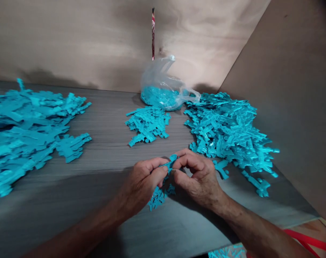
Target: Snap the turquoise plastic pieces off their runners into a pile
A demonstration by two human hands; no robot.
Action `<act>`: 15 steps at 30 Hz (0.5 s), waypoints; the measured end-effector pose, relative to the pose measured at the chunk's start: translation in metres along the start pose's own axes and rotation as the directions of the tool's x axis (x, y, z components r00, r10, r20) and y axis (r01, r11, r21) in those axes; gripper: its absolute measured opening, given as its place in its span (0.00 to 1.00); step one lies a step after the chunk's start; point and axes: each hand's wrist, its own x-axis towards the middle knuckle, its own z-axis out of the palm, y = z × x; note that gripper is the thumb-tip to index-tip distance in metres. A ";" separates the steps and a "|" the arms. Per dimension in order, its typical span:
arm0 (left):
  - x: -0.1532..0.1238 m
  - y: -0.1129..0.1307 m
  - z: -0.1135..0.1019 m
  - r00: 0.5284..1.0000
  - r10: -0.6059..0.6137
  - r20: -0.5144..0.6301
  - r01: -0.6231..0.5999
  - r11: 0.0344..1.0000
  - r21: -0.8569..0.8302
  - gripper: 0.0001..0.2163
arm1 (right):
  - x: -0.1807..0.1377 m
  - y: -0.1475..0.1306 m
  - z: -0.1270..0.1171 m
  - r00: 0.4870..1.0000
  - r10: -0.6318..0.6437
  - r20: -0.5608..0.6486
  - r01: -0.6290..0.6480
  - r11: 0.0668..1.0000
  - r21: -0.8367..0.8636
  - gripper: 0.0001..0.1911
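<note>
Both hands meet over the grey table (103, 150) near its front. My left hand (143, 181) and my right hand (199, 177) are curled, each pinching the same teal plastic part (170, 162) between fingertips. More of that teal plastic (159, 197) hangs below the hands, down to the tabletop. A big heap of teal plastic parts (230, 132) lies just right of my right hand.
A large teal pile (25, 132) covers the left of the table, and a small pile (148, 123) sits mid-back. A clear plastic bag (163, 89) with teal pieces stands against the plywood back wall (71, 43). A plywood side wall (292, 100) closes the right. Red strips (310, 242) lie at bottom right.
</note>
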 end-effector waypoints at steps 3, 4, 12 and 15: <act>0.002 -0.001 -0.001 0.999 -0.027 0.041 0.029 0.999 -0.045 0.10 | 0.000 0.002 0.000 0.997 0.067 0.036 -0.069 0.996 0.062 0.07; 0.002 -0.001 -0.001 0.998 -0.033 0.049 0.036 0.998 -0.051 0.10 | 0.000 0.003 0.000 0.996 0.074 0.041 -0.077 0.994 0.073 0.07; -0.001 0.004 -0.001 0.998 -0.018 0.052 0.018 1.000 -0.005 0.09 | 0.000 0.001 0.001 0.996 0.084 0.030 -0.086 0.993 0.081 0.07; -0.002 0.006 0.000 0.999 0.046 0.009 -0.046 0.997 0.061 0.09 | 0.000 0.000 0.001 0.998 0.067 0.018 -0.068 0.996 0.056 0.07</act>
